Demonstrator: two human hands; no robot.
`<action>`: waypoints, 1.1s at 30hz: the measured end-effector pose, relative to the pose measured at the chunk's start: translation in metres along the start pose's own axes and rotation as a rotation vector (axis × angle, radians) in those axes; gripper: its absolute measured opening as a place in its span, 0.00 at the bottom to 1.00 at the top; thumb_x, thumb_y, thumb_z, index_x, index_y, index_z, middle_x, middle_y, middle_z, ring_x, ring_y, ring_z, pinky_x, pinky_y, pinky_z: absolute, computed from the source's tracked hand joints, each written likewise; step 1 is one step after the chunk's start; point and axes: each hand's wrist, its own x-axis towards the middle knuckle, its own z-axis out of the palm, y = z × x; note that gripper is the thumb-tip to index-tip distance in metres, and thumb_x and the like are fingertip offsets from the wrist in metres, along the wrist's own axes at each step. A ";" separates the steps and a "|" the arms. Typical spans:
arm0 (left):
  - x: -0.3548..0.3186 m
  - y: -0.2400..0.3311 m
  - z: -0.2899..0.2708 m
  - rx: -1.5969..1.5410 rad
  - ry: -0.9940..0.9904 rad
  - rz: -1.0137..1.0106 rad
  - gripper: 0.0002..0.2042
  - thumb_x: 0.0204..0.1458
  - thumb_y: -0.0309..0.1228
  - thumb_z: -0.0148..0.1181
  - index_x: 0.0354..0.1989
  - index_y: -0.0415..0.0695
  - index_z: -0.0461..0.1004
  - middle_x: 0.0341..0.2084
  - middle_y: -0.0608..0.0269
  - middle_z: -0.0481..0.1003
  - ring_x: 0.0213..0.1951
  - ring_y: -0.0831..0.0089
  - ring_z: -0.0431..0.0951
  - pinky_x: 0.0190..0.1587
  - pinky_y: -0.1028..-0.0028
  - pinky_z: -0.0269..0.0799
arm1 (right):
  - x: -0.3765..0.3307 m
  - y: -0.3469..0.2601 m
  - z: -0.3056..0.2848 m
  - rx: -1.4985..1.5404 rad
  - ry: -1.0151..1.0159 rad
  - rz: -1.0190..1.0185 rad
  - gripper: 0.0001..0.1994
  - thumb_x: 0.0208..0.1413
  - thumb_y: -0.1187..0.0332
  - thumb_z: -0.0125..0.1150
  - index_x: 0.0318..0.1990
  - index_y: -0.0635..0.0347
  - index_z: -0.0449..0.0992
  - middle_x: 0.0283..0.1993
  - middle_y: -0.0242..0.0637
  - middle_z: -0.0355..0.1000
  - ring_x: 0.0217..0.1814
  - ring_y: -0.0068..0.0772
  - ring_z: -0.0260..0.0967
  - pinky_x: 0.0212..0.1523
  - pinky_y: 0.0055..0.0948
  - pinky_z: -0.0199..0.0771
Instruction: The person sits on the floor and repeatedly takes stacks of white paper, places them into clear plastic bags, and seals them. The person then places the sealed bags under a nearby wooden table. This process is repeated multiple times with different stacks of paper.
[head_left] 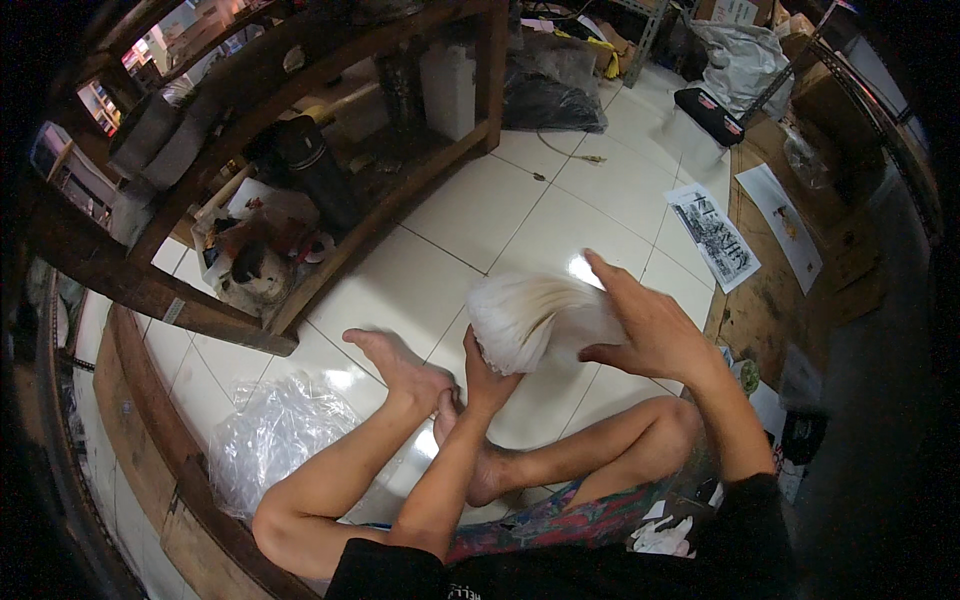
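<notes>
I sit on a white tiled floor with my bare legs crossed in front of me. My left hand (487, 372) grips the lower end of a thick white fanned bundle (530, 315) of thin sheets or strips, blurred by motion. My right hand (645, 325) lies over the bundle's right side, fingers spread across it, the index finger pointing up. The bundle is held above the floor, just beyond my feet.
A crumpled clear plastic bag (275, 435) lies by my left knee. A wooden shelf frame (300, 200) with a dark flask (315, 170) and clutter stands at left. Printed sheets (715, 235) lie at right beside a wooden board (790, 290). Bags and boxes sit at the back.
</notes>
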 end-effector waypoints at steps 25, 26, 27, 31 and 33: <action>0.002 -0.007 0.002 -0.039 -0.090 0.008 0.48 0.29 0.33 0.77 0.61 0.39 0.52 0.54 0.49 0.66 0.56 0.56 0.67 0.58 0.65 0.65 | 0.058 -0.004 0.012 -0.291 -0.188 -0.240 0.54 0.38 0.63 0.72 0.70 0.56 0.40 0.43 0.47 0.70 0.40 0.52 0.73 0.41 0.41 0.74; 0.002 0.000 0.002 -0.019 -0.091 0.035 0.48 0.29 0.33 0.77 0.61 0.39 0.52 0.54 0.49 0.66 0.56 0.56 0.68 0.57 0.65 0.65 | 0.058 -0.002 0.010 -0.257 -0.123 -0.255 0.54 0.38 0.62 0.72 0.70 0.56 0.40 0.43 0.47 0.70 0.40 0.52 0.73 0.41 0.40 0.74; 0.002 0.005 0.003 0.001 -0.093 0.062 0.48 0.29 0.33 0.77 0.61 0.39 0.52 0.54 0.49 0.66 0.56 0.56 0.68 0.57 0.65 0.65 | 0.058 0.002 0.012 -0.288 -0.174 -0.243 0.53 0.39 0.61 0.71 0.70 0.55 0.39 0.43 0.48 0.70 0.40 0.51 0.73 0.41 0.41 0.74; 0.007 -0.006 0.002 0.019 -0.077 0.064 0.47 0.30 0.32 0.77 0.60 0.39 0.53 0.53 0.49 0.66 0.55 0.56 0.69 0.56 0.64 0.66 | 0.060 -0.003 0.015 -0.352 -0.229 -0.189 0.53 0.41 0.59 0.70 0.71 0.52 0.38 0.42 0.48 0.71 0.41 0.50 0.73 0.41 0.41 0.75; 0.006 0.006 -0.001 0.101 -0.071 0.046 0.46 0.30 0.31 0.76 0.60 0.40 0.53 0.53 0.50 0.67 0.54 0.56 0.70 0.56 0.64 0.67 | 0.057 0.001 0.014 -0.342 -0.202 -0.159 0.53 0.41 0.59 0.70 0.71 0.52 0.38 0.41 0.48 0.71 0.41 0.51 0.73 0.41 0.41 0.75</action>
